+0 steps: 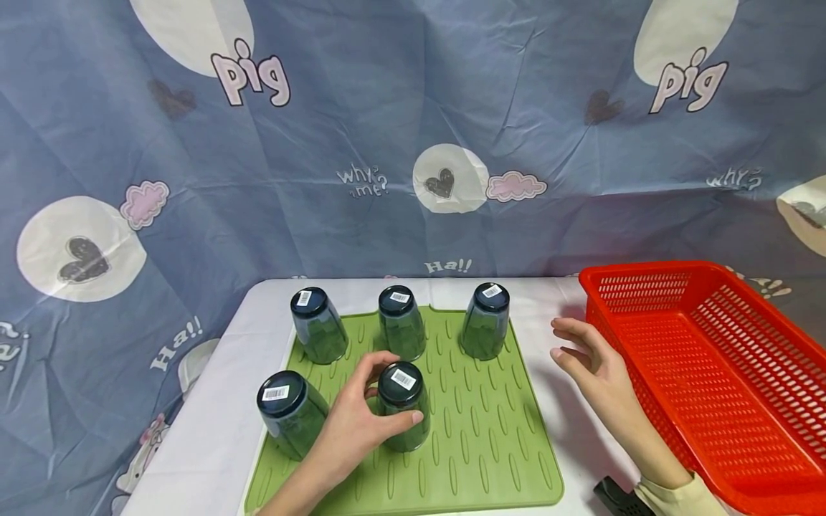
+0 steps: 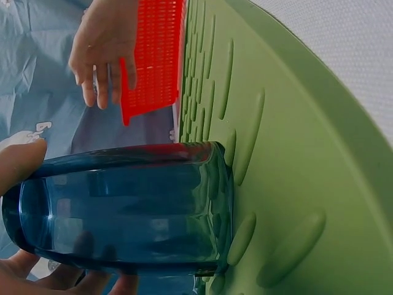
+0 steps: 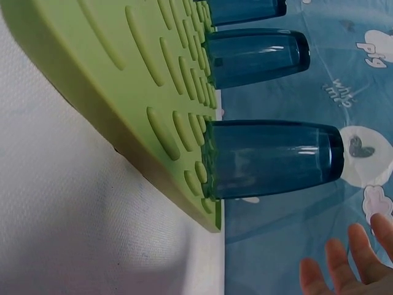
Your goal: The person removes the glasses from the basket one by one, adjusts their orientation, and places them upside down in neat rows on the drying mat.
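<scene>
My left hand (image 1: 348,426) holds an upside-down blue glass (image 1: 401,387) standing on the green drying mat (image 1: 477,444). The thumb lies along the near side and the fingers curl round the far side. In the left wrist view that glass (image 2: 129,209) has its rim at the mat. Off the mat's right side, my right hand (image 1: 594,369) hovers with loosely bent fingers, holding nothing. Nearest to it on the mat is the back right glass (image 1: 485,326), which also fills much of the right wrist view.
Upside-down glasses stand at the mat's back left (image 1: 321,330), back middle (image 1: 401,322) and front left (image 1: 293,419). A red plastic basket (image 1: 645,337) sits on the right of the white-covered table (image 1: 200,459). A printed blue curtain (image 1: 361,107) hangs behind.
</scene>
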Action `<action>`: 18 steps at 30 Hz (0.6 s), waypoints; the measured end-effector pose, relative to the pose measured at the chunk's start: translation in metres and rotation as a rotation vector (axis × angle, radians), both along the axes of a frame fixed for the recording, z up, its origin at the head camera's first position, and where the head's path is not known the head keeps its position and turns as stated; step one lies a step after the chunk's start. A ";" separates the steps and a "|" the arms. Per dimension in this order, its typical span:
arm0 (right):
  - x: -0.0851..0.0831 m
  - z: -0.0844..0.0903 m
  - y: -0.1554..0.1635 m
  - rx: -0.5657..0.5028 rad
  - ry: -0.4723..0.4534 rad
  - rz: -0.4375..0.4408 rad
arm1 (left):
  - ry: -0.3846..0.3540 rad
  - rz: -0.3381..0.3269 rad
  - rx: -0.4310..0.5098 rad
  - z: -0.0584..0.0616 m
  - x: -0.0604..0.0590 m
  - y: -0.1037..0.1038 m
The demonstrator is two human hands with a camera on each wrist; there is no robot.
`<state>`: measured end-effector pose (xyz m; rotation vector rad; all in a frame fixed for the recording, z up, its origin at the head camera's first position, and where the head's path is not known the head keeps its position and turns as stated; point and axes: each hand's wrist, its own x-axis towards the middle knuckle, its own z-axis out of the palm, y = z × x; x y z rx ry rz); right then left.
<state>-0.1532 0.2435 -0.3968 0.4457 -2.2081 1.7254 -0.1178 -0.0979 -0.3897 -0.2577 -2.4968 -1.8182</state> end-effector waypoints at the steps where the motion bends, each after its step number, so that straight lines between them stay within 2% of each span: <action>1: 0.000 0.000 0.000 0.001 -0.001 0.000 | 0.000 -0.001 0.004 0.000 0.000 0.000; 11: -0.002 0.000 -0.001 0.005 0.007 0.018 | 0.004 0.002 0.048 0.004 0.000 0.000; 18: -0.002 0.001 -0.001 0.027 0.011 0.013 | 0.081 -0.017 0.038 0.016 0.000 -0.002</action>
